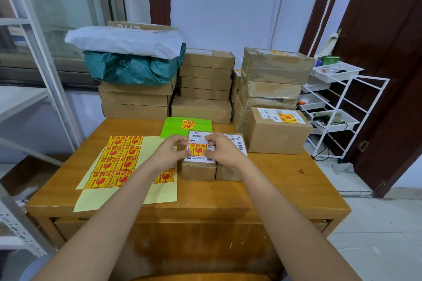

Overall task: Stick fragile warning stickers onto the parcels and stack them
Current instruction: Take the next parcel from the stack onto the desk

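Both hands over the small parcel (198, 167) at the bench's (262, 185) middle: left hand (170, 150) and right hand (225, 149) pinch the fragile sticker (197, 149) by its edges, fingers curled. Thin, floppy, tacky film; edge grip looks wise. The carton seems light and stiff.

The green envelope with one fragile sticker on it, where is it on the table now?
In the head view the green envelope lies flat at the table's far middle, just behind the small parcel under both hands, before the stacked boxes.
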A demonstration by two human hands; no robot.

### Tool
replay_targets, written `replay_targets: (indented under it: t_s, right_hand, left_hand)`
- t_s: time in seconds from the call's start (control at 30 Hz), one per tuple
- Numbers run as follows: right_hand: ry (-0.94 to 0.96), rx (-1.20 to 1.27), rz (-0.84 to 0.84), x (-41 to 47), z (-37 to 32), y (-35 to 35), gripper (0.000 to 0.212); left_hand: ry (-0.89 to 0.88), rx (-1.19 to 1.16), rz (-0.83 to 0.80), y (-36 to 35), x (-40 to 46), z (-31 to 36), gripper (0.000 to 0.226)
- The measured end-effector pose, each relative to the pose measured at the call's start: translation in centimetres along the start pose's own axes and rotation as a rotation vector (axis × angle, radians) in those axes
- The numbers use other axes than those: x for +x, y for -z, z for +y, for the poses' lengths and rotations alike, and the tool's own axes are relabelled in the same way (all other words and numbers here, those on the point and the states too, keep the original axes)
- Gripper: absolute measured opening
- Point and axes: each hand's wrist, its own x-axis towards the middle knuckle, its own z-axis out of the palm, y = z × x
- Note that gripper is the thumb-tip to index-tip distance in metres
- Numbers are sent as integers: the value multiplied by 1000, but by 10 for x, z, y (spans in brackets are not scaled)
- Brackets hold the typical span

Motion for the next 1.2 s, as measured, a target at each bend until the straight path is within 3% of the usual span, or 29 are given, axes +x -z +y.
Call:
replay_targets:
  t_s: [0.27,0.5,0.63,0.73,0.83,0.97,1.2]
  right_hand:
    - [3,-67,-74,1,-4,4,54]
    - [-12,-299,-115,5,-9,12,45]
    - [56,-262,34,3,-22,3,43]
    - [178,-151,135,-1,-43,-14,36]
    - [302,-2,94,-7,-67,-36,28]
    - [388,49,-9,-11,-87,-73,25]
    - [319,-113,-17,-5,-97,-127,39]
  left_hand:
    - [17,-49,-35,2,-4,2,38]
    - [-121,-116,13,38,-10,16,34]
    - [-156,-7,149,69,-22,6,26]
    - [-80,166,203,89,-37,-18,24]
    - [2,435,241,105,-52,-43,28]
    - [31,626,253,118,-68,-68,29]
    - [-2,568,266,109,-76,-82,31]
